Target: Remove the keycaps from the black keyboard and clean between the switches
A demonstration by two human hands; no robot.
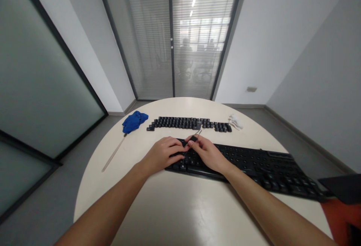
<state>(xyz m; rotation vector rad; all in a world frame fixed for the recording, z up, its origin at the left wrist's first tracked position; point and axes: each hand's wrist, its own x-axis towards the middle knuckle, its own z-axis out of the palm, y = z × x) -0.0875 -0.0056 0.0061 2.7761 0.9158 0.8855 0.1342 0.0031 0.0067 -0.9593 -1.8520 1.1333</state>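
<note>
- The glass wall (pixel 152 50) is behind the table; its blinds make the dark shapes beyond it hard to recognise.
- The round table (pixel 180 204) is pale, and its near edge is cut off by the picture.
- The black keyboard (pixel 242 157) lies on the table at a slant, from the hands toward the right side. The right forearm covers one part of it, and its far right keys are blurred.
- The right hand (pixel 207 152) is closed in a narrow pinch on a small wire tool (pixel 194 138), above the left end of the keyboard. The fingers partly hide this tool; its thin wires point away from the person.
- The left hand (pixel 166 152) has bent fingers over the same end, near the tool. I cannot tell if its fingertips hold something.
- The loose keys (pixel 177 122) stand in rows beyond the keyboard, too small to read.
- The blue cloth (pixel 134 122) lies crumpled at the left, at the dark end of a thin stick (pixel 114 154).
- The white cloth (pixel 235 122) is just beside the right end of the loose keys; its form is unclear.
</note>
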